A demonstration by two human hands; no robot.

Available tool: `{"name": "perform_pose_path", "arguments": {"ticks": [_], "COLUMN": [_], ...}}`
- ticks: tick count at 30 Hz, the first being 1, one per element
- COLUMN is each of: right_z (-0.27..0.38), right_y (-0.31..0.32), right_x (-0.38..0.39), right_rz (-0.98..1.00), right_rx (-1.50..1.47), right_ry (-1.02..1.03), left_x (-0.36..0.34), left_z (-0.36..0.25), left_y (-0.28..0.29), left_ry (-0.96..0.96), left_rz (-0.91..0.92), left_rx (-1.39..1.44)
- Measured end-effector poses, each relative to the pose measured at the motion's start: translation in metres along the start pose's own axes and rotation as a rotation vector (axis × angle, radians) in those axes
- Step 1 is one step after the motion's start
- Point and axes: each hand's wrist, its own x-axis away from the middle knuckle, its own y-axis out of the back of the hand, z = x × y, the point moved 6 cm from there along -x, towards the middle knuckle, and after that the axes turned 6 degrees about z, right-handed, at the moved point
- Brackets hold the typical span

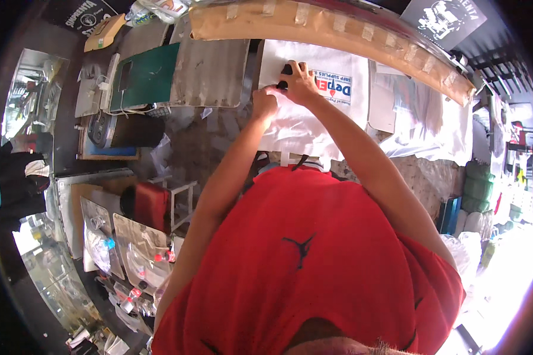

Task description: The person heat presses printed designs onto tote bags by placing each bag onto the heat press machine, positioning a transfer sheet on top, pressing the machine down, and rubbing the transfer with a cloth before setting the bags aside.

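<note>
A white cloth bag with red and blue print lies flat over a board in front of me, its near edge close to my red shirt. My right hand is on top of it, fingers curled over a small black object whose kind I cannot make out. Just left of that, my left hand rests at the bag's left edge, fingers drawn in. What those fingers hold, if anything, is hidden. The printed panel shows partly beside my right hand.
Bare grey boards and a green board lie to the left. A long taped cardboard piece runs along the far side. White sheeting covers the right. Below left are a red stool-like box and several bottles.
</note>
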Motion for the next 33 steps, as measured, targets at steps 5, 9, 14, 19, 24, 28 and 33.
{"name": "perform_pose_path", "arguments": {"ticks": [5,9,14,19,24,28,33], "right_z": [-0.021,-0.055,-0.113,-0.189,-0.265,-0.344,-0.364], "right_y": [-0.007,0.003,0.013,0.037,0.059,0.026,-0.019], "right_x": [-0.007,-0.005,-0.003,0.022,0.092,0.192,0.322], "right_rz": [-0.105,-0.18,-0.155,-0.318,-0.382,-0.712,-0.842], "right_rx": [-0.104,-0.134,-0.119,-0.026,-0.425,-1.201,-1.69], "right_ry": [0.016,-0.128,-0.321,-0.434,-0.761,-0.983,-0.963], "left_x": [0.002,0.028,0.079,0.13,0.16,0.16,0.169], "left_z": [0.019,0.042,0.07,0.109,0.104,0.098,0.088], "left_y": [0.003,0.02,0.065,0.081,0.043,0.001,-0.032], "left_ry": [0.022,0.14,0.007,0.265,0.568,0.562,0.644], "left_rz": [-0.142,-0.115,-0.291,-0.248,-0.139,0.008,0.053], "left_rx": [0.053,0.076,0.096,0.228,0.593,0.959,1.142]}}
